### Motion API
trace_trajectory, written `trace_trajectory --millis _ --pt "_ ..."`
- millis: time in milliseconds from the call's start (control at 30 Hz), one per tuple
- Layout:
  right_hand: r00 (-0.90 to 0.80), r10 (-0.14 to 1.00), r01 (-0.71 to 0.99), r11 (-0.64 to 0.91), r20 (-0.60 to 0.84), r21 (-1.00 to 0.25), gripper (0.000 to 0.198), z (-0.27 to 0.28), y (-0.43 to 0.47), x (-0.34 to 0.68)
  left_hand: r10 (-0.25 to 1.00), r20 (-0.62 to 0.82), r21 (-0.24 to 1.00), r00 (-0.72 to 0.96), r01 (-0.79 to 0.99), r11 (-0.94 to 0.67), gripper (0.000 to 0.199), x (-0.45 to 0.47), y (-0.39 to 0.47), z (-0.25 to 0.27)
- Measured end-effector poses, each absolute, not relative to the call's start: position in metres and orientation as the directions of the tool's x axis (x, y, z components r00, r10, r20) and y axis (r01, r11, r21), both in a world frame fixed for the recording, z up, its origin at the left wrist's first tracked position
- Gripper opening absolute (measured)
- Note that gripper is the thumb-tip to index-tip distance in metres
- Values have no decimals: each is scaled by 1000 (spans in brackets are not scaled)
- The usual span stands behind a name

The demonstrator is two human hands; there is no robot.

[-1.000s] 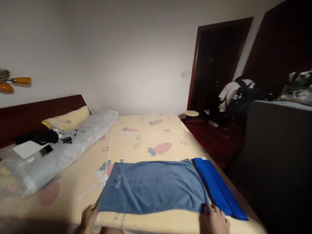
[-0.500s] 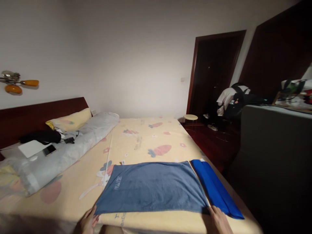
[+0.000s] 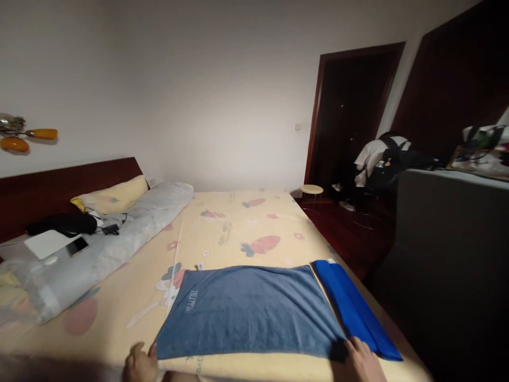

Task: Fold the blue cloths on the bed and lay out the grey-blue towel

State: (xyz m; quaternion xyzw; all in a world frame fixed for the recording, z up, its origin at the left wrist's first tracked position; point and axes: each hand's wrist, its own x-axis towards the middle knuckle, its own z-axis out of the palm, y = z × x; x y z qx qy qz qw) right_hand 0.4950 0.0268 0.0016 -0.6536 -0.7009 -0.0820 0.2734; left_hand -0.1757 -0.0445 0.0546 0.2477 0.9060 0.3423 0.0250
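A grey-blue towel (image 3: 246,310) with pale lettering near its left side lies spread flat on the bed, a few soft wrinkles running across it. My left hand (image 3: 142,364) is closed at its near left corner, thumb and fingers pinching the edge. At the near right corner my right hand (image 3: 365,361) is closed too, its fingertips on the towel's edge, partly in shadow. Just right of the towel lies a long, bright blue folded cloth (image 3: 358,310); my right hand is close beside its near end.
The bed's yellow sheet (image 3: 222,223) has carrot prints. A rolled grey quilt (image 3: 131,239) lies along the left, with a phone (image 3: 77,245), a white flat item (image 3: 50,243) and a black bag (image 3: 63,225). A stool (image 3: 311,189) and a bent-over person (image 3: 376,159) are beyond.
Both hands have drawn slightly toward me and apart. The towel's near edge has come nearer with them, and fresh wrinkles show on its right half.
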Motion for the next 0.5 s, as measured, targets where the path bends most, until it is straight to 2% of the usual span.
trace_trajectory --millis 33,100,167,200,267,367,500 --pt "-11 861 964 145 508 -223 33 1 29 483 484 254 543 -837 538 645 41 -165 -41 57" --pt "-68 859 954 205 508 -219 35 3 34 451 648 402 409 -647 760 506 42 -135 -27 62" --pt "-119 878 930 263 463 -259 35 10 38 413 854 390 365 -345 909 201 39 -95 -9 63" --pt "-132 891 920 273 434 -281 35 15 39 394 909 361 362 -207 930 68 40 -74 1 62" --pt "-120 913 912 256 389 -319 37 23 42 363 955 297 345 -30 935 -78 47 -38 17 59" --pt "-59 936 916 189 348 -355 37 32 44 343 987 160 290 26 954 -72 55 -6 30 53" --pt "-113 941 895 235 318 -379 30 36 43 351 996 86 236 8 971 -28 38 -5 32 54"
